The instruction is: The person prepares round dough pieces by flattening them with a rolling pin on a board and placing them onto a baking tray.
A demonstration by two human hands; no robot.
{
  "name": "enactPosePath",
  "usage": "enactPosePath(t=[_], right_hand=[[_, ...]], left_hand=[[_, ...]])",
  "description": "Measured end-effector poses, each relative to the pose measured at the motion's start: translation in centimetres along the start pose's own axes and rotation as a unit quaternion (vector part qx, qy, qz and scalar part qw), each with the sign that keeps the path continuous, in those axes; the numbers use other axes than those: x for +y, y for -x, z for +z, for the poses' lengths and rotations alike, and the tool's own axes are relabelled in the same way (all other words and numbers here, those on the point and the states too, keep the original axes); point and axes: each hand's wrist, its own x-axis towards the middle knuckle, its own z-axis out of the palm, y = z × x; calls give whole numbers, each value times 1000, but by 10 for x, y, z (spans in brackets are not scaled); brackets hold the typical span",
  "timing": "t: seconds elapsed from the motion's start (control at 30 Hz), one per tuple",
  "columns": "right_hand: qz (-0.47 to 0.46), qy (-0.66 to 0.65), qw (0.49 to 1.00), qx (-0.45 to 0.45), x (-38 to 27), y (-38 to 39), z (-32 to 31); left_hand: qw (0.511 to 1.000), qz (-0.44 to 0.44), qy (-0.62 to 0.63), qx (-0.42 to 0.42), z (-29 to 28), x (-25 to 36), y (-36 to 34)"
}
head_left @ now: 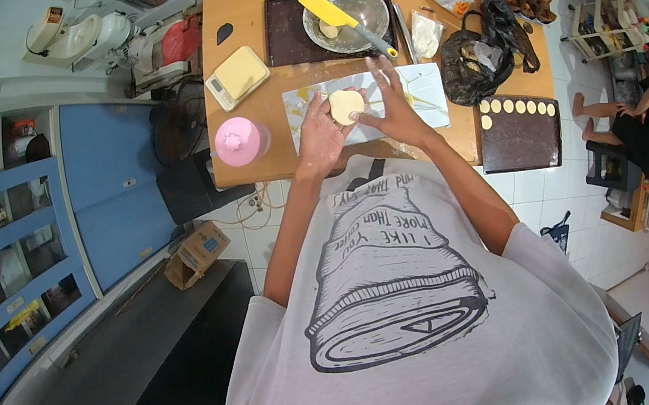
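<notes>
"Dough disc: where?"

"Above the marbled mat, cradled in the left hand; whether that grip pinches, I can't tell."

"And the right hand?"

"Grip spread, thumb at the disc's edge."

"Beyond the mat?"

"Mixing bowl, yellow spatula across it."

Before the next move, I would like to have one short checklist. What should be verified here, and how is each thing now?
1. Dough disc supported: ok; the left grip is under it, and the right grip has its thumb at the edge.
2. Disc thickness even: cannot tell from above.
3. Pale discs on the dark tray unstacked: ok; seven in a row, one nearer the person.
4. Yellow spatula clear of the bowl: not ok; it lies across it.
5. Kitchen scale reading: cannot tell; too small.
</notes>
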Motion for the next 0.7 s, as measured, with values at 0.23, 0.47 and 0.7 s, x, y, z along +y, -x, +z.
enactPosePath(t=[0.23, 0.47, 0.7], right_hand=[[-36, -24, 998, 55, 11, -4, 14], [-98, 244, 965, -22, -22, 24, -4], [-121, 276, 953, -39, -33, 31, -11]], left_hand=[[998, -14, -39, 38, 6, -12, -3], [996, 36, 21, 76, 0, -17, -6], [999, 22, 34, 28, 7, -15, -3]])
